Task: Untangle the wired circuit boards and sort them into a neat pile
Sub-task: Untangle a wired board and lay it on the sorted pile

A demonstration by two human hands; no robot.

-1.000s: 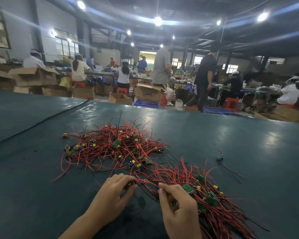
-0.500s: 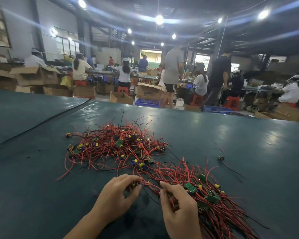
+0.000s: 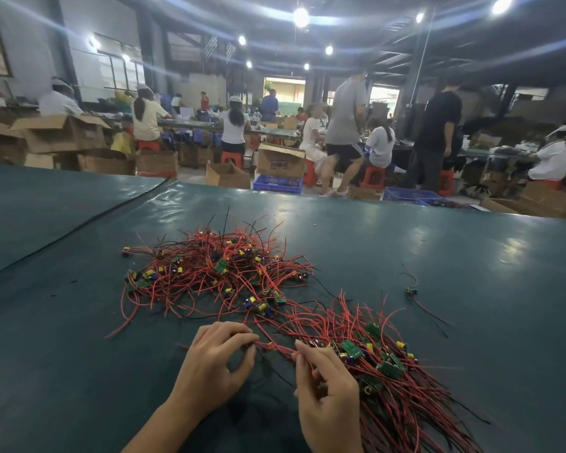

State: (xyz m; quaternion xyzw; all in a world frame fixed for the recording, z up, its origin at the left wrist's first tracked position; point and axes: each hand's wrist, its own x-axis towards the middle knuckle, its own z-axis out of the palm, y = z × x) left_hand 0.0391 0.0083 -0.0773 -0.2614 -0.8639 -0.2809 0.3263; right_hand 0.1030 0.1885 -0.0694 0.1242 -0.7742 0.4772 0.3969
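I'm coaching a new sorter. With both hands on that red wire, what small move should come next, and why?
Probably ease the red wire toward the aligned pile on the right: the left hand and right hand both pinch it, stretched between them, at the edge of the tangled heap.

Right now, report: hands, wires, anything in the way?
Left hand and right hand both pinching one red wire between them. Near pile beside right hand; far heap tangled, untouched. Stray board off right, nothing blocking.

Sorted pile runs off the bottom edge at 5 o'clock, its near side hidden behind the right hand; workers at 12 o'clock blurred.
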